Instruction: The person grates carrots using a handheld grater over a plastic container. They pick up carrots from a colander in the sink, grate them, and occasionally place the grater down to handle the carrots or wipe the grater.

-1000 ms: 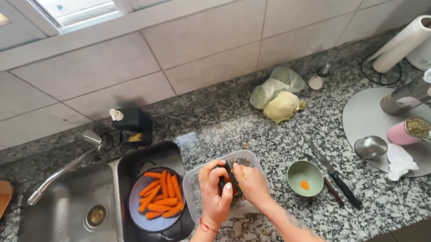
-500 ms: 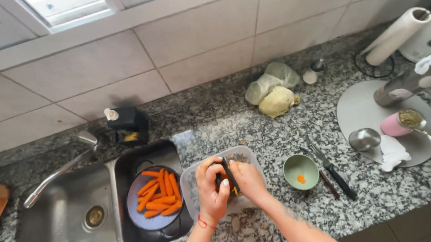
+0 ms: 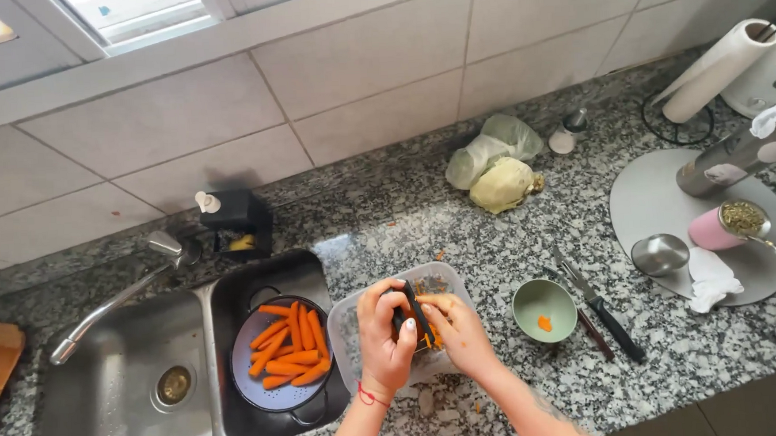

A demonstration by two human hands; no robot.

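A clear plastic container [image 3: 384,320] is being used on the granite counter [image 3: 495,239] beside the sink [image 3: 114,392], where peeled carrots [image 3: 288,345] are lying in a colander [image 3: 269,388]. Over the container a carrot [image 3: 429,329] is being held, mostly hidden; it is judged stiff, light and slippery when wet, best gripped at its end. The right hand [image 3: 458,334] is being kept clamped on it, palm down. A dark peeler [image 3: 415,307] is being gripped in the closed left hand [image 3: 387,337], wrist bent

peeler [image 3: 417,309]: tilted more upright than before | hands: stayed over clear tub [image 3: 351,322]
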